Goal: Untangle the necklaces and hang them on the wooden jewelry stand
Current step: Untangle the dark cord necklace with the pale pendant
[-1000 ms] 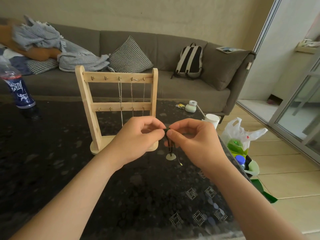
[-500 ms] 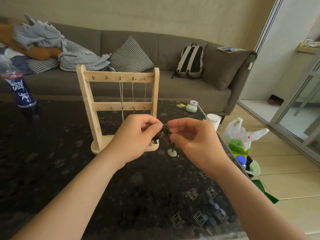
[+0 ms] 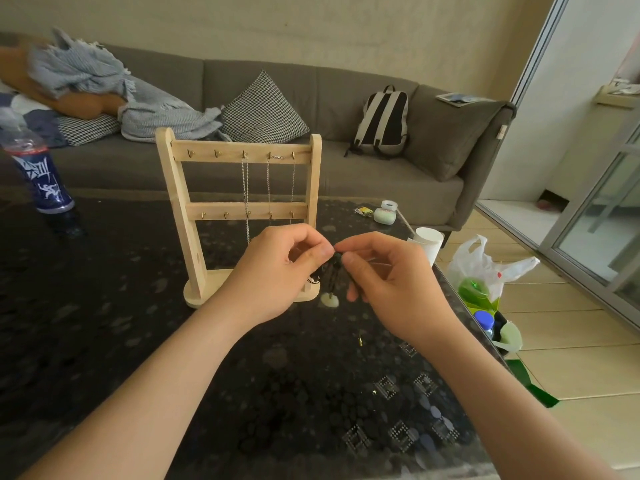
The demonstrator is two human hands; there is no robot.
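A wooden jewelry stand (image 3: 180, 188) stands upright on the dark table, with three thin chain necklaces (image 3: 246, 188) hanging from hooks on the right half of its top bar. In front of it my left hand (image 3: 277, 271) and my right hand (image 3: 391, 282) meet fingertip to fingertip, both pinching a bunched black cord necklace (image 3: 331, 271). Its pale round pendant (image 3: 329, 300) dangles below, just above the table. Part of the cord is hidden behind my fingers.
The dark patterned table (image 3: 104, 323) has a blue bottle (image 3: 41, 174) at far left, a small white jar (image 3: 385, 213) and a white cup (image 3: 429, 239) near its right edge. Bags and bottles (image 3: 485, 282) sit on the floor at right. A grey sofa (image 3: 346, 168) lies behind.
The black cord hangs lower and more bunched between my fingertips than before, and the pendant has shifted slightly. Both hands stay at the same spot in front of the stand.
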